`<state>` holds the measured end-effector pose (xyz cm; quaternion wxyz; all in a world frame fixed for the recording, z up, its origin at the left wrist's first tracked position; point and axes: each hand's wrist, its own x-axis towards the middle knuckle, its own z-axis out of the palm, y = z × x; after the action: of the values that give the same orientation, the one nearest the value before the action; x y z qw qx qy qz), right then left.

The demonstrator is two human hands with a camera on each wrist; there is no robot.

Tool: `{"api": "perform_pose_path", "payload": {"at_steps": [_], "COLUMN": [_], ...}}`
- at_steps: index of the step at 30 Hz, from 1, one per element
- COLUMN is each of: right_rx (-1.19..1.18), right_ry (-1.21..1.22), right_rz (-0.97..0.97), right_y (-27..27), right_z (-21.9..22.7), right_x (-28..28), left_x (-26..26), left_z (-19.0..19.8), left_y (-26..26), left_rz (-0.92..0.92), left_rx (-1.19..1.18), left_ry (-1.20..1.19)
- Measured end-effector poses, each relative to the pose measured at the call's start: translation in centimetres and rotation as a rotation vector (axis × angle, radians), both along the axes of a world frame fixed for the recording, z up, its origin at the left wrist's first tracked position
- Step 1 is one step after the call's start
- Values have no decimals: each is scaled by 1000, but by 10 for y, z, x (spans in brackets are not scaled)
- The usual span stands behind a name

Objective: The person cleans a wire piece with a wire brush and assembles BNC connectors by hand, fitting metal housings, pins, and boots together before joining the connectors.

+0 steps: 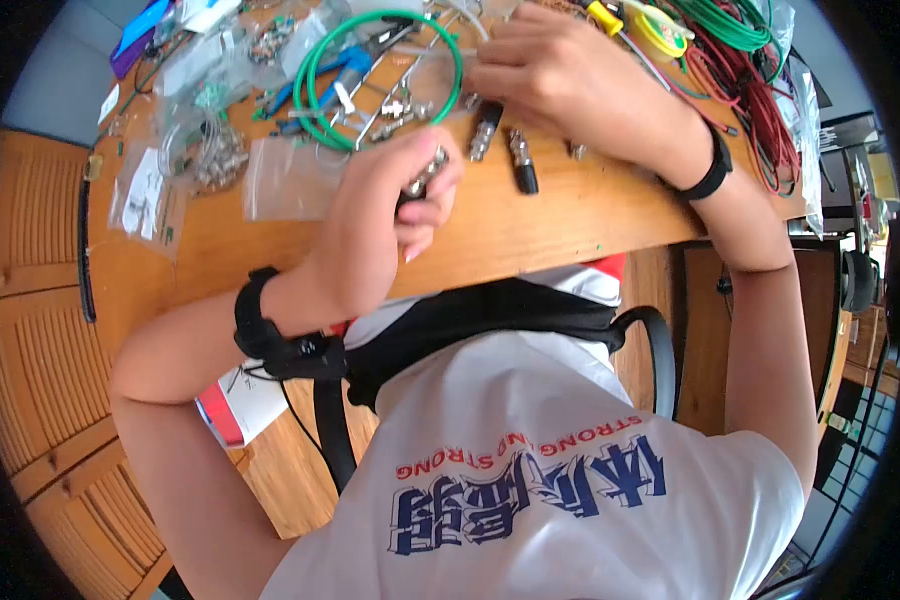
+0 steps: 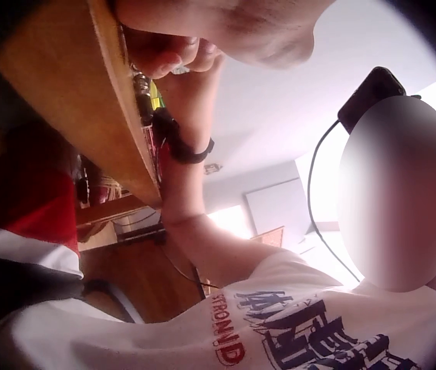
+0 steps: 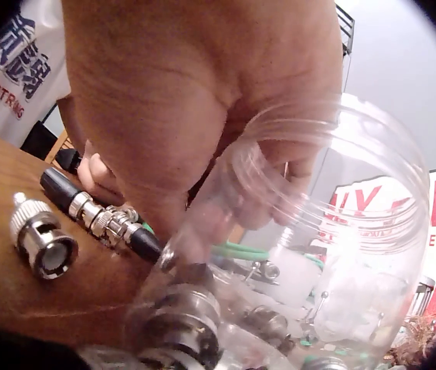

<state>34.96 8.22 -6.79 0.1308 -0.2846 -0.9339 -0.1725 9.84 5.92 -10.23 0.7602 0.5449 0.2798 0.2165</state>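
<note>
In the head view, my left hand (image 1: 370,210) grips a silvery metal connector (image 1: 427,172) with a black end, thumb on top. The left wrist view shows only part of that hand (image 2: 226,27); its connector is hidden. My right hand (image 1: 560,80), fingers bent, is over the back of the table. In the right wrist view that hand (image 3: 156,100) is at a clear jar (image 3: 372,231) with metal parts inside; its fingertips are partly hidden. Two black-ended connectors (image 1: 519,150) (image 1: 486,128) lie below it, and a short metal connector (image 3: 40,235) stands out nearby.
Behind my left hand lie a green cable coil (image 1: 305,90) and blue-handled pliers (image 1: 353,72). Plastic bags (image 1: 280,180) cover the left side of the wooden table (image 1: 530,235). Red cables (image 1: 770,150) and a yellow roll (image 1: 658,35) are at the right.
</note>
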Motion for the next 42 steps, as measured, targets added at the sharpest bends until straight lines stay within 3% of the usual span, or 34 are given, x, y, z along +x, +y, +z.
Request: {"api": "perform_pose_path", "payload": {"at_steps": [8, 14, 34, 42], "right_rx": [48, 17, -188, -148], "right_ry": [-9, -114, 40, 21], "right_rz": [-44, -100, -87, -105], "right_y": [0, -2, -1, -2], "right_z": [-8, -6, -1, 0], "right_x": [1, 3, 2, -1], "left_x": [-5, -7, -6, -6], "left_z": [1, 0, 4, 6], "left_y": [0, 1, 0, 0], "left_rz": [-82, -84, -75, -77], "left_rx": [129, 99, 73, 100], "left_ry": [27, 43, 38, 31]}}
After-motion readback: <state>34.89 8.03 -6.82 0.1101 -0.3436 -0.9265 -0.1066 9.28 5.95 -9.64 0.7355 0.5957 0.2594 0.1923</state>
